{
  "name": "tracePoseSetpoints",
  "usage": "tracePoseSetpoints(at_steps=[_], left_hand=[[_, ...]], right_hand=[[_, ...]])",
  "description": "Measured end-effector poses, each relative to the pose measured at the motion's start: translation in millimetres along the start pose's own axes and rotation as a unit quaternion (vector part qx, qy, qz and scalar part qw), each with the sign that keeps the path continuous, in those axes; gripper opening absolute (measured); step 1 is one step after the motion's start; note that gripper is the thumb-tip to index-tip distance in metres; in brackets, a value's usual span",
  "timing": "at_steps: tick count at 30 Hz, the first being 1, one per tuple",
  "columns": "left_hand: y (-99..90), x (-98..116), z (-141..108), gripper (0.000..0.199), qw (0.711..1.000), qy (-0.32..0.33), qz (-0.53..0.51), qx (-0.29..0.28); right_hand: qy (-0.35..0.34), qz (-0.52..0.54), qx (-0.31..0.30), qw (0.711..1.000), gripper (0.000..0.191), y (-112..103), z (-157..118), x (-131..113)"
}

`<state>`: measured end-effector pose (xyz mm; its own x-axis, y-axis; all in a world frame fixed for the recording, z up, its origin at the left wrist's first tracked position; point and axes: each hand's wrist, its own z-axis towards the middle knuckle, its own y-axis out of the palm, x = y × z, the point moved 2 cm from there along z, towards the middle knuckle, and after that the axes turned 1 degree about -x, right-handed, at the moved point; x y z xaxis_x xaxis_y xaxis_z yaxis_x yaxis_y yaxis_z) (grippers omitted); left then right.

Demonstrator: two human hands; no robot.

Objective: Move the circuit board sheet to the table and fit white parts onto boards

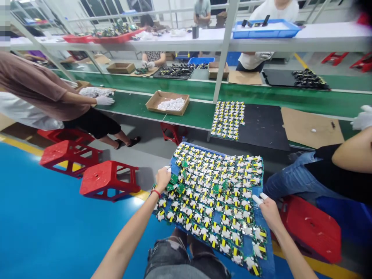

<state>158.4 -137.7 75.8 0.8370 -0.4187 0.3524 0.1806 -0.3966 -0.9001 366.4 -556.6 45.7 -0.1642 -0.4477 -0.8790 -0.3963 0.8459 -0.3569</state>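
Note:
Between my hands is a blue board [266, 248], held out in front of my body and covered with rows of small circuit boards [209, 201]. Each carries a white blob and a yellow strip. My left hand [162, 179] is closed on the board's left edge, beside a few plain green circuit boards [180, 182] lying loose on top. At the right edge, my right hand [269, 211] grips the same board, with white covers on some fingertips. The undersides of both hands are hidden.
Ahead runs a green workbench [133, 110] with a cardboard tray [151, 104] of white pieces and a black mat [261, 128] partly covered by similar circuit boards. Red stools [97, 176] stand left; another red stool [314, 228] is right. A person [334, 170] sits close right; another [37, 77] stands left.

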Motion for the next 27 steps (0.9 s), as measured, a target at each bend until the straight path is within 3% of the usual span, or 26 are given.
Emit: tracePoseSetpoints(at_steps=[4, 7, 10, 14, 19, 27], left_hand=[[-46.3, -7, 4, 0.03, 1.0, 0.008, -0.012, 0.011], [-83.4, -19, 16, 0.029, 0.999, 0.007, -0.017, 0.026], [-118.2, -36, 34, 0.029, 0.999, 0.007, -0.023, 0.041], [-156.8, -73, 70, 0.03, 0.998, 0.013, -0.032, 0.049], [-198.7, -145, 142, 0.03, 0.998, 0.034, -0.027, 0.045], [-285.9, -278, 281, 0.029, 0.995, 0.089, -0.003, 0.037]], right_hand=[[0.021, -0.008, 0.028, 0.999, 0.037, -3, -9, -37], [0.028, -0.006, 0.048, 0.998, 0.038, 7, -9, -64], [0.022, 0.0, 0.06, 0.998, 0.039, 31, -6, -89], [0.002, -0.003, 0.063, 0.998, 0.037, 82, 0, -117], [-0.015, -0.003, 0.091, 0.996, 0.034, 181, -8, -146], [0.007, 0.017, 0.123, 0.992, 0.033, 402, -61, -200]])
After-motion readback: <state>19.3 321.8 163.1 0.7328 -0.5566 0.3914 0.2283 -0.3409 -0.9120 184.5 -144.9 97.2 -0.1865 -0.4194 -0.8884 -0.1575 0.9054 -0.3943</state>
